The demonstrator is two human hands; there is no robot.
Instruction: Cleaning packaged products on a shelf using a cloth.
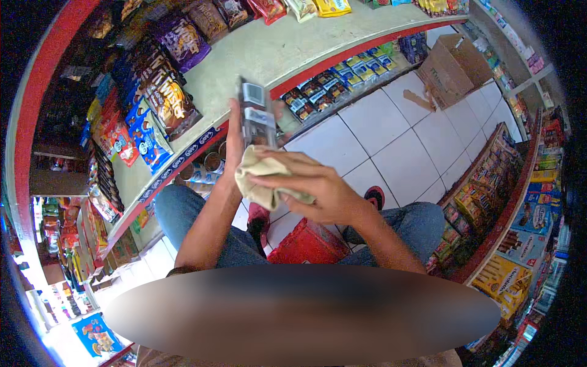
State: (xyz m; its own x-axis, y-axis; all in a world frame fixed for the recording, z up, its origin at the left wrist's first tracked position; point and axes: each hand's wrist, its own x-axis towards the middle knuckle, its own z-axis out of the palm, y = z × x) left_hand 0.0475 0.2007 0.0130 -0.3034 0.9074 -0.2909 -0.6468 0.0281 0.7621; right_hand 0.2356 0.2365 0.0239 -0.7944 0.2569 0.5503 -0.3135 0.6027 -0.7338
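Note:
My left hand (234, 142) grips a dark, flat snack pack (257, 121) with a barcode and pale label panels. The pack stands tilted above the aisle, slightly blurred, beside the edge of the pale shelf (268, 50). My thumb shows along one side of it, and blurred fingertips show at the other. In my right hand (321, 188) is a bunched cream cloth (263, 176), close to the pack's lower end. Whether the cloth touches the pack I cannot tell. Part of my left wrist is covered by the cloth.
Twister snack bags (167, 98) and blue packets (149, 137) line the shelf's left part. Below it sit rows of small sachets (316, 94). A red plastic stool or bucket (309, 243) stands between my legs. An opened cardboard box (451, 71) rests on the white tiles (401, 156). Stocked shelves (500, 275) flank me on the right.

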